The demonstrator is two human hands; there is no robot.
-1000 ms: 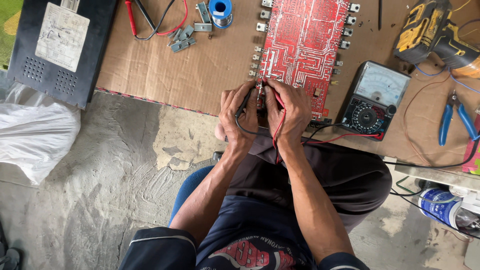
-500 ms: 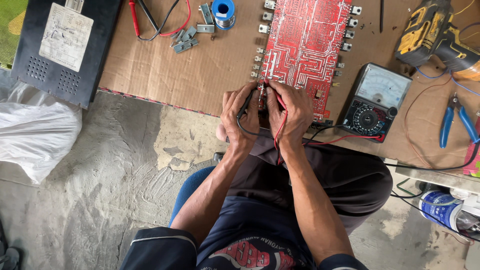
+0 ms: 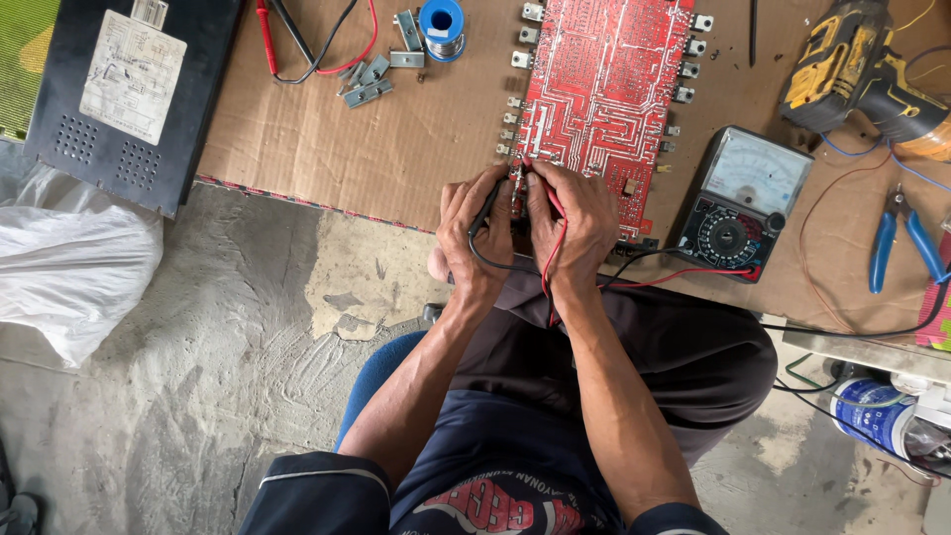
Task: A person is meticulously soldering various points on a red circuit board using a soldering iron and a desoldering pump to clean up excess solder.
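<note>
A large red circuit board (image 3: 604, 94) lies on a sheet of cardboard (image 3: 416, 129) on the floor. My left hand (image 3: 475, 238) grips a black test probe and my right hand (image 3: 575, 223) grips a red test probe. Both hands meet at the board's near left edge, with the probe tips touching it. Black and red leads (image 3: 654, 272) run from my hands to an analogue multimeter (image 3: 738, 198) just right of the board. My knee lies under my wrists.
A black metal case (image 3: 119, 94) sits at the far left, a white plastic bag (image 3: 69, 267) below it. Metal brackets (image 3: 371, 79), a blue solder spool (image 3: 441, 20), a yellow cordless drill (image 3: 862, 64) and blue-handled pliers (image 3: 897, 243) lie on the cardboard. A tin (image 3: 872, 416) stands at lower right.
Both hands stay at the board's near edge with the probes; only a slight shift of the view.
</note>
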